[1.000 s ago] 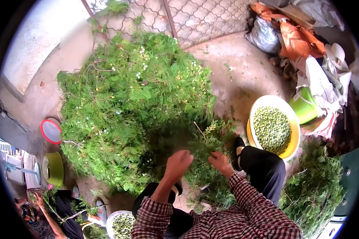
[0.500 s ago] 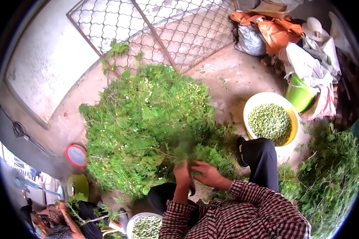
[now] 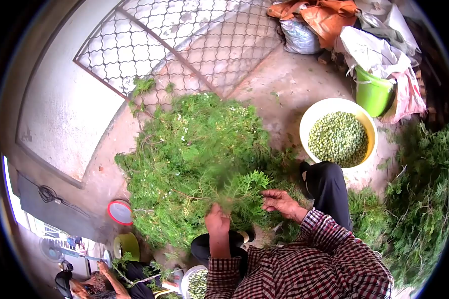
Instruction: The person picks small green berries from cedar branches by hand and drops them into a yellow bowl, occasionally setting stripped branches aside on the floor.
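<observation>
My left hand (image 3: pixel 217 220) is closed around the stem end of a leafy evergreen branch (image 3: pixel 252 185), whose feathery sprays fan out above it and to the right. At the right edge of those sprays is my right hand (image 3: pixel 284 204), thumb and fingertips pinched together; whatever lies between them is too small to make out. Beneath and beyond both hands spreads a big heap of cut green branches (image 3: pixel 184 144) dotted with pale berries. Part of the held branch is blurred and blends into the heap.
A yellow tub (image 3: pixel 304 137) of green berries stands right, beside a lime bucket (image 3: pixel 371 97) and sacks (image 3: pixel 324 22). More branches (image 3: pixel 414 209) lie far right. Lower left are a red-rimmed sieve (image 3: pixel 119 213), another berry basin (image 3: pixel 187 284) and a person (image 3: pixel 110 284) holding a branch. Wire mesh (image 3: pixel 184 45) leans behind.
My hands have moved apart: the right has gone to the right and slightly up, and the left a little to the left, with the branch still in it. The whole view has shifted slightly.
</observation>
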Available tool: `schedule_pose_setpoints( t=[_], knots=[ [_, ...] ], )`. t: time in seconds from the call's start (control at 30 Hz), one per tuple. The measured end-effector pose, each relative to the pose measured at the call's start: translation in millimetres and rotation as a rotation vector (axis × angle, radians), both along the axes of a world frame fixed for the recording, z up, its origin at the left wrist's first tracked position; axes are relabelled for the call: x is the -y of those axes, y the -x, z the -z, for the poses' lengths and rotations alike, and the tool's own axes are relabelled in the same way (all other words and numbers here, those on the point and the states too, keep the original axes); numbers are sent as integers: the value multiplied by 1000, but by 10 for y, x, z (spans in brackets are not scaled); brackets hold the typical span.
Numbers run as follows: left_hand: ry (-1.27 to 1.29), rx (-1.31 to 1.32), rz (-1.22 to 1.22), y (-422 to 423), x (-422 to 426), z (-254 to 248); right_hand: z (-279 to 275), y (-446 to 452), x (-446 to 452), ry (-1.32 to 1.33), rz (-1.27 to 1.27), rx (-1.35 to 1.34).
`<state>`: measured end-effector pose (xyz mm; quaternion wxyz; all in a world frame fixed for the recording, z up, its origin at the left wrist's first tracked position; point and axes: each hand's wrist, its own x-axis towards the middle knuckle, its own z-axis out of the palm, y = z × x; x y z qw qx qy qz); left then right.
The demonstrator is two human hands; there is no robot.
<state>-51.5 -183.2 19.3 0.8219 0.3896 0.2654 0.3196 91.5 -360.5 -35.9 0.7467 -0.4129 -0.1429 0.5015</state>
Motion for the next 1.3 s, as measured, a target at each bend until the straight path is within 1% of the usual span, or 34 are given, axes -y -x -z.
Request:
schedule_pose_setpoints(
  t=[0.1,0.2,0.27,0.3,0.37,0.4,0.47,0.5,0.53,0.57,0.6,0.63,0.7,0.8,0.87,0.9,0.93,1.03,1.1,1.13,1.23,1.27,1.3],
  knots=[
    [-21,-1,7,-39,156,-108,-31,0,24,-52,-36,-67],
    [26,5,28,-105,252,-135,-32,13,48,-91,-66,-130],
    [52,38,94,-82,191,-74,21,0,55,-107,-102,-141],
    [65,55,126,-61,132,-25,8,-6,74,-73,-98,-88],
    [-25,81,163,5,-54,118,-79,-27,112,-5,-91,20],
    [-69,95,182,3,-77,101,-227,-26,171,140,-84,405],
    [-46,68,-48,-34,-29,-14,-488,-1,303,436,-62,1172],
    [-35,53,-164,-59,18,-122,-408,-13,312,448,-70,1155],
    [-22,-37,-297,-73,23,-234,-241,-50,304,460,-77,1138],
    [-53,-49,-272,-65,-7,-266,-77,-95,272,470,-85,1124],
    [-83,-64,-248,-43,-31,-287,-7,-115,230,351,-207,532],
    [-113,-79,-224,-16,-39,-295,65,-88,194,236,-195,361],
    [-112,-57,-171,-37,33,-249,0,-58,132,8,-166,24],
    [-83,-33,-60,-103,133,-149,-126,-62,71,-167,-254,-233],
    [-76,-48,-18,-135,207,-142,-94,-55,36,-262,-325,-372],
    [-72,-55,2,-145,232,-150,-50,-35,31,-250,-294,-342],
    [-86,-54,35,-103,111,-11,-12,-14,26,-239,-263,-311],
    [-102,-86,-12,-132,227,-69,60,9,-20,-158,-234,-187],
    [-94,-89,-1,-126,235,-122,-198,-1,47,-124,-256,-85],
    [-89,-91,4,-119,228,-138,-399,59,116,90,-137,225],
    [52,42,-49,88,-255,16,-469,18,211,15,-203,429],
    [44,24,-211,35,-146,-192,-639,-15,319,-13,-102,343],
    [47,43,-205,46,-165,-200,-662,-102,350,-59,53,442]
  ],
)
